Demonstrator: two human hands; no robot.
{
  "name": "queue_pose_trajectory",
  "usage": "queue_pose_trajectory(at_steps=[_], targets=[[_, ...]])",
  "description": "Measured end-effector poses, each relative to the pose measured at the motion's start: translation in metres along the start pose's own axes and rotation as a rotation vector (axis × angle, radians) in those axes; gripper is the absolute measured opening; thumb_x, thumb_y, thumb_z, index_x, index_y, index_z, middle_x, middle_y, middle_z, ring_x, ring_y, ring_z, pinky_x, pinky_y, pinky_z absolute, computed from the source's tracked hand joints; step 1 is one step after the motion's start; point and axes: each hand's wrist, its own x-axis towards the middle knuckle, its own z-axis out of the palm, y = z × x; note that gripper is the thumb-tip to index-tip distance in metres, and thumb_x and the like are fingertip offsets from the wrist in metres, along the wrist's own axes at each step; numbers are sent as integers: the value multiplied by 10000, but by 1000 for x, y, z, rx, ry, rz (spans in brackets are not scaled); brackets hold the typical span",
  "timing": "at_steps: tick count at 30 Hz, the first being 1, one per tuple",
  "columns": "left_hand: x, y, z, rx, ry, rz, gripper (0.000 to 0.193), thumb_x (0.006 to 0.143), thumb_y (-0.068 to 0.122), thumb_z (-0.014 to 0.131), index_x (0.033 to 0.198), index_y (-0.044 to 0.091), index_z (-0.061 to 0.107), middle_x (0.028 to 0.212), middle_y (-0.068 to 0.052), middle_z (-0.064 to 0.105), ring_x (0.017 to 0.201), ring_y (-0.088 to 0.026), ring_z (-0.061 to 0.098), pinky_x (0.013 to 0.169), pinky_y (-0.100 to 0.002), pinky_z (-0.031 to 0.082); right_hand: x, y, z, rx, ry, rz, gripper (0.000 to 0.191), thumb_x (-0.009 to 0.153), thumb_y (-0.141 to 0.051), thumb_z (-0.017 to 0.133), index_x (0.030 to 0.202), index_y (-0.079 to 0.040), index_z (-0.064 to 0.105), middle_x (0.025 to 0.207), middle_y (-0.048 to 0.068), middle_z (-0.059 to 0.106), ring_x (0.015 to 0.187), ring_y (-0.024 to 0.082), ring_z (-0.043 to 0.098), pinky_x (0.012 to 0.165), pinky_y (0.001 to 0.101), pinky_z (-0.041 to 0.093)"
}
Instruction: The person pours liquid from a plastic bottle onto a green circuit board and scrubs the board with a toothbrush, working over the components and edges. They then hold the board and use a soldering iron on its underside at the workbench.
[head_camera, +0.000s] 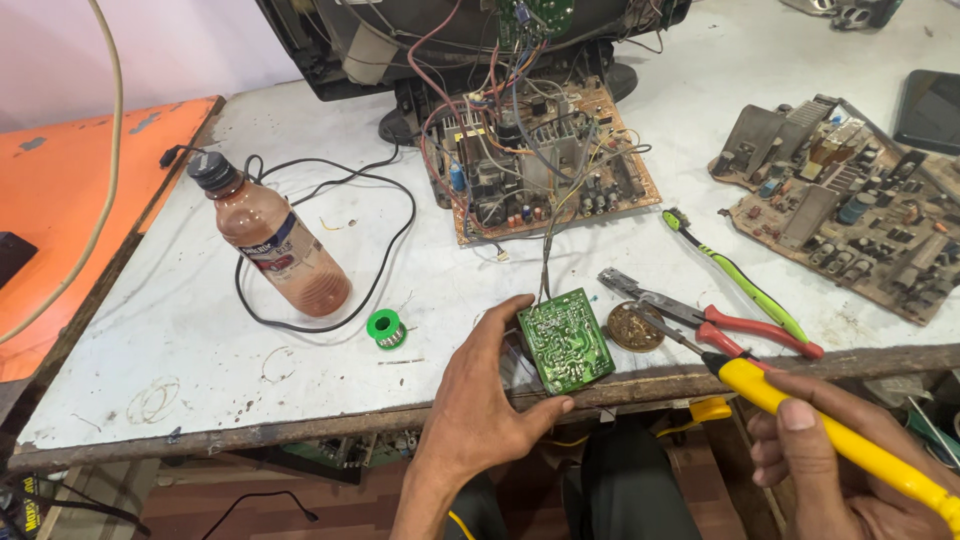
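Bottle (278, 246) at 9 o'clock, solder spool (385, 328) beside. Left hand (478, 400) fingers pinching small green board (565, 340) at surface edge, 6 o'clock. Right hand (830, 470) fingers wrapped round yellow soldering iron (800, 410), tip near tin (635, 326). Judged: soldering step; next needs steady tip on joint.

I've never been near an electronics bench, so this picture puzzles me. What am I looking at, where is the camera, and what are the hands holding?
The camera sits on the person's head, looking down at a worn white table. The left hand holds a small green circuit board at the table's edge. The right hand holds a yellow soldering iron, its tip over a round tin. Nearby lie red-handled pliers, a green toothbrush, a green solder spool, a plastic bottle, two larger brown circuit boards and an opened television.
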Motion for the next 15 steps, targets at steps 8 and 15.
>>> queue_pose_trajectory(at_steps=[8, 15], targets=[[3, -11, -6, -317, -85, -64, 875, 641, 28, 892, 1399, 23, 453, 1353, -205, 643, 1359, -307, 608, 1140, -404, 435, 19, 183, -28, 83, -274, 347, 414, 1017, -260, 578, 1234, 80, 668, 911, 222, 748, 785, 251, 722, 730, 379, 584], [2, -18, -5, -358, -88, -47, 910, 628, 21, 908, 1410, 14, 443, 1392, -223, 622, 1382, -320, 594, 1167, -421, 412, 4, 319, -23, 282, -1038, 1159, 631, 944, -445, 584, 1200, 127, 657, 954, 274, 801, 914, 337, 799, 861, 465, 611]])
